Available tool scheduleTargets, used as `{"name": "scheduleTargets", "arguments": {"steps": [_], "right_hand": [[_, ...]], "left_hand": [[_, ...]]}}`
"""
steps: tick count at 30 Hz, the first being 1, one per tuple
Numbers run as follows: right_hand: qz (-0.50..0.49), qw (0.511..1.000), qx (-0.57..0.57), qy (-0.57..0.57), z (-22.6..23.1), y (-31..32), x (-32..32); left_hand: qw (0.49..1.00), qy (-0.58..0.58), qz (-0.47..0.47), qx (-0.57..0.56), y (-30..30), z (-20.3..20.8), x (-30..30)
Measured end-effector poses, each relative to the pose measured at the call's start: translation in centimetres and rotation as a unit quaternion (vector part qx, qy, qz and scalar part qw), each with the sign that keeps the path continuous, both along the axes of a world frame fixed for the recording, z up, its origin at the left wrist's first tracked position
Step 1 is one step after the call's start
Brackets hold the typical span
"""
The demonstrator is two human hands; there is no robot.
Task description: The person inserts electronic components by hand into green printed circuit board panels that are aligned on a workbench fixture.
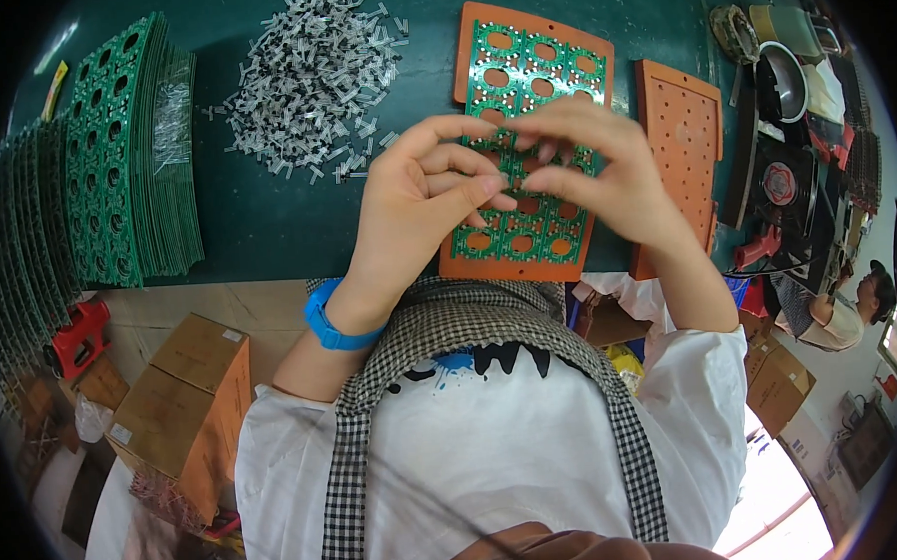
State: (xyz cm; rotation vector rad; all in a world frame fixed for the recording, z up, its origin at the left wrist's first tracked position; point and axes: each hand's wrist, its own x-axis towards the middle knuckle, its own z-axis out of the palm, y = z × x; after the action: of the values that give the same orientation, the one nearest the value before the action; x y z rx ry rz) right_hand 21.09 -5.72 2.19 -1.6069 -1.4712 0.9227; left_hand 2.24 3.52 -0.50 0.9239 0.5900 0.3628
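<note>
Over an orange tray [508,268] that holds a green circuit board panel [519,64], both my hands hover close together. The panel has rows of oval cut-outs and small white parts. My left hand [415,196], with a blue wristband, has its thumb pressed toward the curled fingers while the index finger reaches out; whatever is in that grip is too small to name. My right hand [619,167] faces it with index finger and thumb apart and the other fingers curled. Nothing can be made out in it. Part of the panel is hidden under my hands.
A heap of small clear-and-black parts [310,81] lies left of the tray. Farther left stand stacked green panels [169,192]. A second orange tray [679,135] with small holes sits at right, near a metal bowl [784,80]. Another person [831,318] is at far right.
</note>
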Motion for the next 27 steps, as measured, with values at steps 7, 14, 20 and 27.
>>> {"name": "scheduleTargets", "arguments": {"steps": [7,14,20,27], "right_hand": [[0.020,0.998,0.052,0.013,-1.4,-0.7,-0.7],[-0.021,0.995,-0.002,0.097,-0.6,-1.0,-0.8],[-0.014,0.993,0.012,0.116,-1.3,-1.3,-1.0],[-0.111,0.983,0.033,-0.142,-1.2,-0.9,1.7]], "left_hand": [[0.997,-0.006,-0.071,-0.041,-0.1,0.1,0.3],[0.999,-0.011,-0.037,-0.022,-0.5,0.2,0.7],[0.999,0.010,-0.034,0.014,-0.4,0.0,0.7],[0.997,0.017,-0.023,0.066,-0.4,-0.2,0.5]]}}
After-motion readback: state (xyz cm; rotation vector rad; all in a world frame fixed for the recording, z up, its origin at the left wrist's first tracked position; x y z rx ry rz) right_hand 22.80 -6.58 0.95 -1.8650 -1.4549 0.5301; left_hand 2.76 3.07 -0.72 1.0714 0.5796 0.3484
